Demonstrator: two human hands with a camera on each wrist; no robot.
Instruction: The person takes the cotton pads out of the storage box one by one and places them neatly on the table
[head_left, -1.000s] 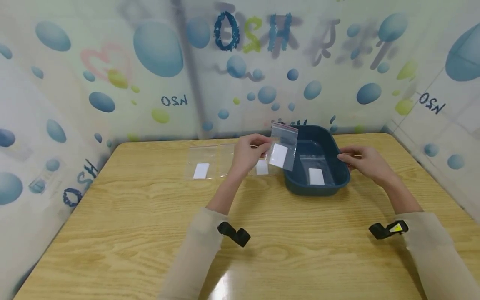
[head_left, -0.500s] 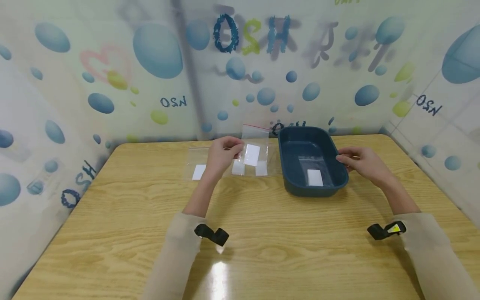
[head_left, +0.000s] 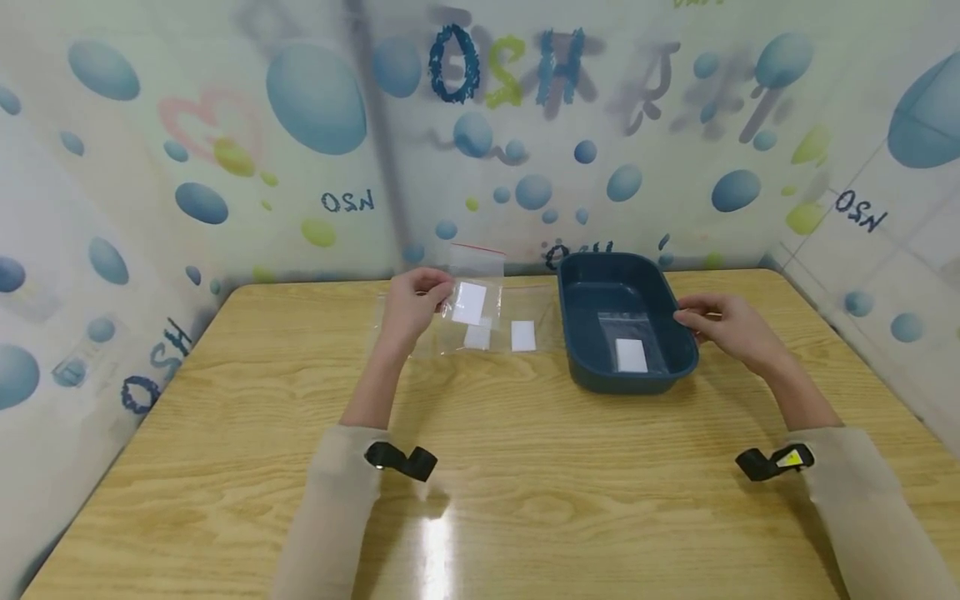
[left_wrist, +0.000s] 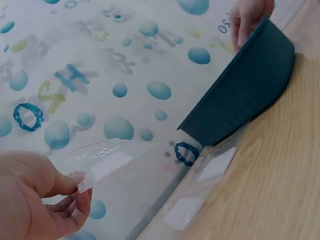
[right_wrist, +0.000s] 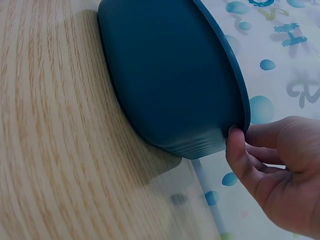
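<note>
My left hand point(head_left: 411, 308) pinches the edge of a clear zip bag point(head_left: 468, 302) between thumb and fingers. The bag has a red line along its top and a white card inside. It hangs above the row of bags at the back of the table. My right hand point(head_left: 731, 325) grips the right rim of a dark blue plastic basin point(head_left: 622, 384), thumb on the outer side in the right wrist view. Inside the basin lies another clear bag point(head_left: 632, 356) with a white card.
On the wooden table point(head_left: 555, 483), a bag with a white card point(head_left: 522, 336) lies left of the basin. Beside it, another card point(head_left: 477, 335) shows partly behind the held bag. My left hand hides most of the leftmost bag. A bubble-patterned sheet point(head_left: 480, 192) rises behind the table.
My left hand has carried the zip bag leftward from over the basin's left rim to above the bags on the table. The right hand has stayed at the basin's rim.
</note>
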